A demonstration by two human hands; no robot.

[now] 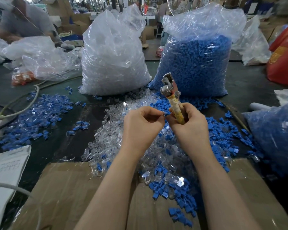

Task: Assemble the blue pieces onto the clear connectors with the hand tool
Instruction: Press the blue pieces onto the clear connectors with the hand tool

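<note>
Two hands: right hand [188, 121] grips one hand tool [170, 95], two bags behind.

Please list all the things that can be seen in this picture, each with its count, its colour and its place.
bag of clear connectors: one, transparent, back centre
bag of blue pieces: one, blue, back right
loose clear connectors: many, clear, table centre
loose blue pieces: many, blue, scattered right
assembled pile: many, blue and clear, left
cardboard: one, brown, near edge
hand tool: one, metal head, yellowish handle, in right hand
left hand: pinching a small piece
right hand: gripping the tool
</note>
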